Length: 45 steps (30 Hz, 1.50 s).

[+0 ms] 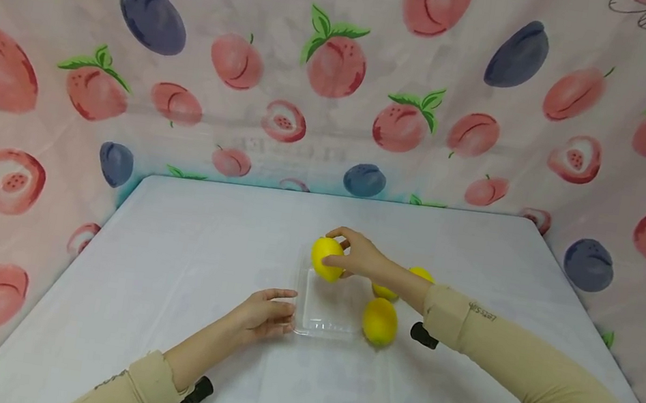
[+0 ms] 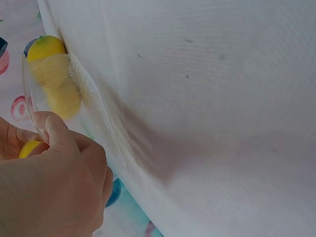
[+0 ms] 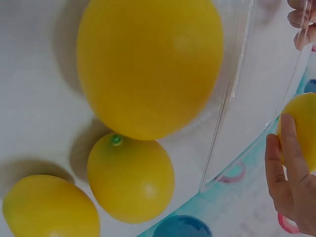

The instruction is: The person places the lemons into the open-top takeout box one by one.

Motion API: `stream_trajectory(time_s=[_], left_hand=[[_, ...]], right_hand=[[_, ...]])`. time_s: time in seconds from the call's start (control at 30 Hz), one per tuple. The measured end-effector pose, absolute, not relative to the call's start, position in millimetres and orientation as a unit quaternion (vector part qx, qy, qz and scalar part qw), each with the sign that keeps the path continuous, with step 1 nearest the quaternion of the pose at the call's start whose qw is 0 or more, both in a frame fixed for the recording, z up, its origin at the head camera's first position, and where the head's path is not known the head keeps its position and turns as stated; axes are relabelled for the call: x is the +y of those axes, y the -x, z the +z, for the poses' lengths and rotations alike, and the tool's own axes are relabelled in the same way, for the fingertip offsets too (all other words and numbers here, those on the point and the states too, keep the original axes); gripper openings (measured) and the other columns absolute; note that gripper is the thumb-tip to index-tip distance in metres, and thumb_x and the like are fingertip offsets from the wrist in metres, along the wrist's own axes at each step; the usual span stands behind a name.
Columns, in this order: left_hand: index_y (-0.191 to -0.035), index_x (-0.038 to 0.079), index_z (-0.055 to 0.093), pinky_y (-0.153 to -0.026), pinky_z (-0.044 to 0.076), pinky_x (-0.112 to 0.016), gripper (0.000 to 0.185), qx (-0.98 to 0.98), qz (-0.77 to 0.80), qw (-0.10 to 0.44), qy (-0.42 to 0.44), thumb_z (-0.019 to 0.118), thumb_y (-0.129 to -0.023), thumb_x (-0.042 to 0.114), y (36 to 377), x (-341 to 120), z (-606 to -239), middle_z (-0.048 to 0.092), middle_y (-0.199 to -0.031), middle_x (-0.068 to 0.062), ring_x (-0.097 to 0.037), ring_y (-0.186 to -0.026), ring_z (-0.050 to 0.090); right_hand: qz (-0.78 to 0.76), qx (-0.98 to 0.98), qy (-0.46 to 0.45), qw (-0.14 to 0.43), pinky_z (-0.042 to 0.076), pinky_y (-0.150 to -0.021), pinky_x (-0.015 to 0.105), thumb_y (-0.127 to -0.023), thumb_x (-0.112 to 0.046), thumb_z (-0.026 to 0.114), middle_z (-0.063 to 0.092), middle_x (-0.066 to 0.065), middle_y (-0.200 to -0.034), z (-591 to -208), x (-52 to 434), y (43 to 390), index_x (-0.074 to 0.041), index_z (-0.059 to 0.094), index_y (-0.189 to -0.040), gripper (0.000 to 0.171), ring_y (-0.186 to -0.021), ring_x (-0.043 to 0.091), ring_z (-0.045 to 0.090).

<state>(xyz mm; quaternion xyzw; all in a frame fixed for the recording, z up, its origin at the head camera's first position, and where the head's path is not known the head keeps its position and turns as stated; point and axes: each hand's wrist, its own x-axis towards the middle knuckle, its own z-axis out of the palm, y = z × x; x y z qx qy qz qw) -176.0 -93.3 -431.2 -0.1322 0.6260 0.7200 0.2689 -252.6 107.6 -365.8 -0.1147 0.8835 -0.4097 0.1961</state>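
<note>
My right hand (image 1: pixel 360 255) holds a yellow lemon (image 1: pixel 325 259) above the back left part of a clear plastic box (image 1: pixel 330 330). In the right wrist view, the fingers (image 3: pixel 291 148) curl along that lemon (image 3: pixel 303 128). At the box's left side, my left hand (image 1: pixel 263 317) grips the edge; in the left wrist view the hand (image 2: pixel 64 173) has bent fingers at the clear rim. Right of the box lies a lemon (image 1: pixel 380 322), with two more behind it, partly hidden by my right forearm. The right wrist view shows a green-tipped lemon (image 3: pixel 131 177) among them.
A white cloth (image 1: pixel 200 239) covers the table. Behind it hangs a fruit-print curtain (image 1: pixel 319 139). Dark wrist devices show under both sleeves, one near the right cuff (image 1: pixel 446 315) and one near the left cuff (image 1: pixel 155 378).
</note>
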Motion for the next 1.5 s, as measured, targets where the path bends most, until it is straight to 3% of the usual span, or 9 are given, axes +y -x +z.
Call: stream_trajectory(time_s=[0.67,1.0,1.5], left_hand=[[-0.131,-0.005,0.044,-0.065,0.057,-0.022,0.041,0.638,0.712,0.269,0.119,0.053,-0.092,-0.002,177,-88,-432,0.060,-0.086,-0.003,-0.009,-0.067,0.056],[-0.126,-0.003,0.049,-0.063,0.057,-0.023,0.036,0.642,0.711,0.256,0.132,0.055,-0.091,-0.002,175,-86,-433,0.060,-0.084,-0.004,-0.011,-0.066,0.056],[-0.128,-0.004,0.046,-0.063,0.056,-0.022,0.038,0.642,0.714,0.252,0.119,0.055,-0.091,-0.001,174,-91,-435,0.059,-0.083,-0.002,-0.009,-0.065,0.057]], right_hand=[[-0.392,0.880,0.062,0.263,0.059,-0.072,0.032,-0.085,-0.020,0.070,0.051,0.020,-0.123,-394,98,268,-0.007,0.046,-0.129,0.052,-0.090,0.023,0.058],[-0.378,0.885,0.078,0.260,0.059,-0.069,0.031,-0.083,-0.023,0.071,0.054,0.018,-0.118,-404,95,269,-0.006,0.046,-0.127,0.053,-0.080,0.021,0.057],[-0.360,0.890,0.069,0.273,0.058,-0.077,0.032,-0.085,-0.022,0.070,0.051,0.018,-0.126,-403,88,267,-0.007,0.043,-0.132,0.056,-0.090,0.022,0.056]])
